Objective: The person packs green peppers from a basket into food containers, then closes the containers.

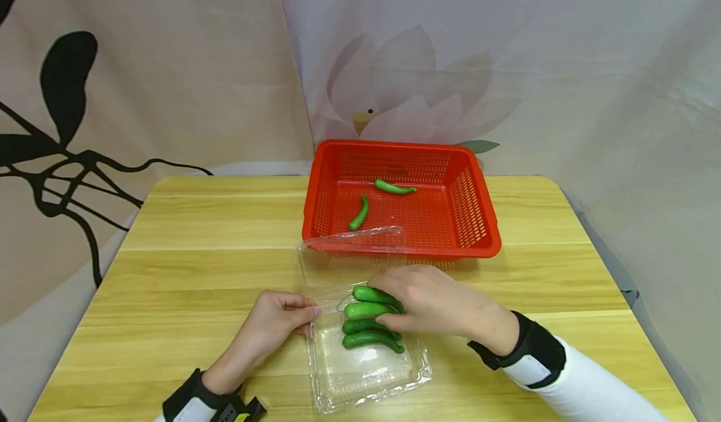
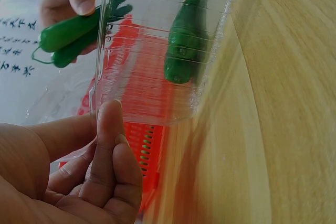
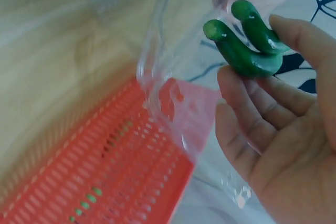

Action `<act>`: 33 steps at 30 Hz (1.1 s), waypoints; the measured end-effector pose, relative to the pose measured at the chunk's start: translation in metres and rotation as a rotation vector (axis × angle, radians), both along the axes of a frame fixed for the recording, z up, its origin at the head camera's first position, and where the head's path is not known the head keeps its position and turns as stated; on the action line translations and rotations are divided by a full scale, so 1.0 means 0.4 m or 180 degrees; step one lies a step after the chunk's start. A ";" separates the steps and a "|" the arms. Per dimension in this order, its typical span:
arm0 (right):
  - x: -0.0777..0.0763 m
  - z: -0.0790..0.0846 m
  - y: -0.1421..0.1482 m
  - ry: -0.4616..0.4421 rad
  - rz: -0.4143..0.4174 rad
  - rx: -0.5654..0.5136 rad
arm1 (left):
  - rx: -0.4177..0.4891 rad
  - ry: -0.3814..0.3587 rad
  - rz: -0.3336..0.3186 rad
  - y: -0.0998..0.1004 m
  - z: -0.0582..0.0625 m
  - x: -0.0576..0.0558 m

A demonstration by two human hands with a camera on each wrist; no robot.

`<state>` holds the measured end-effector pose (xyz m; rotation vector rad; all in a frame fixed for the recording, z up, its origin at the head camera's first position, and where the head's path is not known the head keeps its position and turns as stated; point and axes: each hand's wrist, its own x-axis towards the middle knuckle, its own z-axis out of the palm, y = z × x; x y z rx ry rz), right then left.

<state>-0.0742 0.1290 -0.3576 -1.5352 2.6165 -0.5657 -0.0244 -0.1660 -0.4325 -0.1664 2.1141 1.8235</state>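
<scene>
Two glossy green chili peppers (image 1: 363,310) are pinched between the thumb and fingers of my right hand (image 1: 430,300), over the clear plastic clamshell box (image 1: 372,381). A thin loop (image 2: 35,56) shows at their ends in the left wrist view. Two more green chili peppers (image 1: 368,339) lie side by side in the box's tray, seen through its wall in the left wrist view. My left hand (image 1: 276,319) pinches the box's left edge between thumb and fingers. The lid (image 1: 349,256) stands raised at the far side, against the basket's front.
Behind the box, a red plastic basket (image 1: 481,243) with perforated walls stands at the back of the wooden table (image 1: 225,240). Inside it lie two green chili peppers (image 1: 393,187), apart from each other. A printed cloth (image 1: 225,65) hangs behind the table.
</scene>
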 end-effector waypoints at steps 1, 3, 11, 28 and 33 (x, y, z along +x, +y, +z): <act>0.003 -0.005 -0.003 0.0021 0.0038 0.0028 | -0.0003 -0.0003 -0.0002 0.000 0.000 -0.001; 0.010 -0.016 -0.009 0.0030 0.0097 0.0118 | -0.0004 -0.0011 -0.0006 0.001 0.001 -0.002; 0.036 -0.057 -0.032 -0.0098 0.0157 0.0541 | 0.0002 -0.0009 -0.0015 0.001 0.001 -0.002; 0.077 -0.088 -0.060 -0.0117 0.0279 0.0853 | -0.0042 -0.0042 -0.0013 0.000 0.005 -0.003; 0.085 -0.100 -0.066 0.0012 0.0385 0.0897 | -0.0028 -0.0039 -0.0019 -0.001 0.003 -0.003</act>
